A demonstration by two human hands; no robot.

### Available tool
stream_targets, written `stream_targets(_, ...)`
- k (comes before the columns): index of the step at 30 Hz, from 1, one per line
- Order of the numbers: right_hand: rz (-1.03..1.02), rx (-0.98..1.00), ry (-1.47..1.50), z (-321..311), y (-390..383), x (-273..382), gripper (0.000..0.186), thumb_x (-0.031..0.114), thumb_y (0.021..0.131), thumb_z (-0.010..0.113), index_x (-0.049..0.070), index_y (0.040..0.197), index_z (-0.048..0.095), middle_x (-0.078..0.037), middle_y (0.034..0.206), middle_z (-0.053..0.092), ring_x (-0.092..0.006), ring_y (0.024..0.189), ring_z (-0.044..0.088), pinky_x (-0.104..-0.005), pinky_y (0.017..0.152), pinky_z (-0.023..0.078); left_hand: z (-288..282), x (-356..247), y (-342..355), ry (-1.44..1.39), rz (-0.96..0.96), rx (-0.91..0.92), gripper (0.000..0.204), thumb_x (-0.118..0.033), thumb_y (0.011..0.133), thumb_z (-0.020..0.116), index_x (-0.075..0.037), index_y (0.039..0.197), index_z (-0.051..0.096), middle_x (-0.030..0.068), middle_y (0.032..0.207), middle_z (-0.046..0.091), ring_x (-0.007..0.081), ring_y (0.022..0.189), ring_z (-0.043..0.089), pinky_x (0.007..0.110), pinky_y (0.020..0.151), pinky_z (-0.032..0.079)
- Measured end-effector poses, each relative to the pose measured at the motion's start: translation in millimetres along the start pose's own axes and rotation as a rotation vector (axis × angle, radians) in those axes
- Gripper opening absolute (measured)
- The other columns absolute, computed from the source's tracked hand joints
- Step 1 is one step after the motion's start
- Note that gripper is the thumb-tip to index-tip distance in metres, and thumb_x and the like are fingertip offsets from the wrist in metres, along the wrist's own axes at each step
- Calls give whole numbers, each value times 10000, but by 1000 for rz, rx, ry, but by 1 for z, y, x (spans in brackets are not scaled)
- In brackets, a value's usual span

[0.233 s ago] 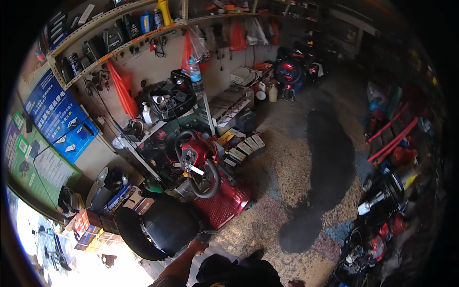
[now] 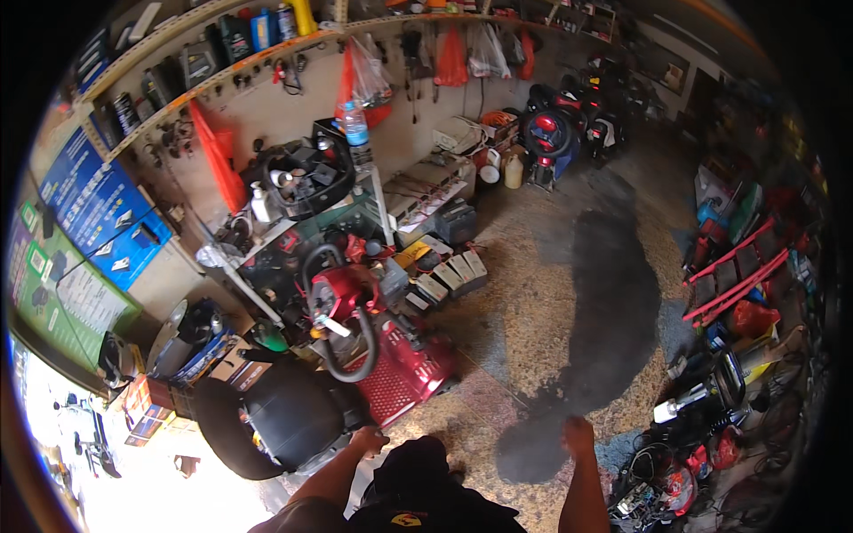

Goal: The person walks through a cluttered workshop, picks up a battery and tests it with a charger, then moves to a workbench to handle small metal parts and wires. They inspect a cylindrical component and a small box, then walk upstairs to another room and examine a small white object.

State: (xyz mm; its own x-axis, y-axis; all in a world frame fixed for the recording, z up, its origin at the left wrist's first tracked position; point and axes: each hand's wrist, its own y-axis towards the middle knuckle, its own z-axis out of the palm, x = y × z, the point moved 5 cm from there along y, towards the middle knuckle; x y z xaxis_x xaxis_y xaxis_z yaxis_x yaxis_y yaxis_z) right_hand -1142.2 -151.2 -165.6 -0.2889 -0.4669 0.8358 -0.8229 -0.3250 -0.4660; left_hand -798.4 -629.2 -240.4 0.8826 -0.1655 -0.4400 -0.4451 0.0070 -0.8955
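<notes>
My left hand (image 2: 366, 441) is closed on a dark part at the right edge of the black seat (image 2: 298, 416) of a red mobility scooter (image 2: 410, 369). The scooter has a looped black handlebar (image 2: 362, 351) and a perforated red floor deck. My right hand (image 2: 577, 437) hangs out over the floor on the right, its fingers loosely curled, with nothing visible in it.
Shelving (image 2: 151, 124) with bottles and hanging bags lines the wall. Battery-like blocks (image 2: 449, 277) lie beside the scooter. Other scooters (image 2: 551, 133) stand at the back. Red metal frames (image 2: 729, 284) and piled parts line the right. A dark patch (image 2: 613, 302) marks the floor.
My right arm has risen into view at the lower right. My left hand appears slightly higher in the picture, along with the scooter seat, as the view has shifted.
</notes>
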Motion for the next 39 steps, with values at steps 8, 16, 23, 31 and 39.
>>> stream_targets(8,28,-198,-359,-70,76,54,328,258,847,644,-13,1032,651,-186,901,689,-301,769,662,-413,680,518,-28,-141,97,43,7,-320,381,-408,827,585,-61,698,676,99,613,645,216,484,624,364,500,518)
stream_targets(16,755,-429,308,-111,-57,-125,212,176,887,646,1,1005,641,-107,755,654,-251,627,683,-389,472,557,-105,-384,226,469,112,-246,265,-351,758,656,-94,814,692,126,869,702,321,829,674,455,733,542)
stream_targets(23,838,-310,458,-90,37,-132,177,200,878,664,25,902,654,-115,721,657,-247,588,659,-391,467,543,-140,-604,276,97,284,-261,243,-302,792,676,-74,874,675,86,804,662,259,724,641,403,631,529)
stream_targets(31,430,-126,-235,-312,363,4,294,275,854,698,1,763,643,-132,621,605,-238,519,604,-400,434,470,-90,-713,274,-60,31,-319,218,-249,844,671,-35,883,660,54,708,617,193,582,600,350,518,503)
stream_targets(39,-14,-435,236,-494,630,240,166,119,831,664,8,945,616,-64,778,615,-149,624,580,-290,507,454,-76,-825,352,-186,-69,-247,135,-165,839,666,-49,828,597,28,607,496,148,460,464,311,449,395)
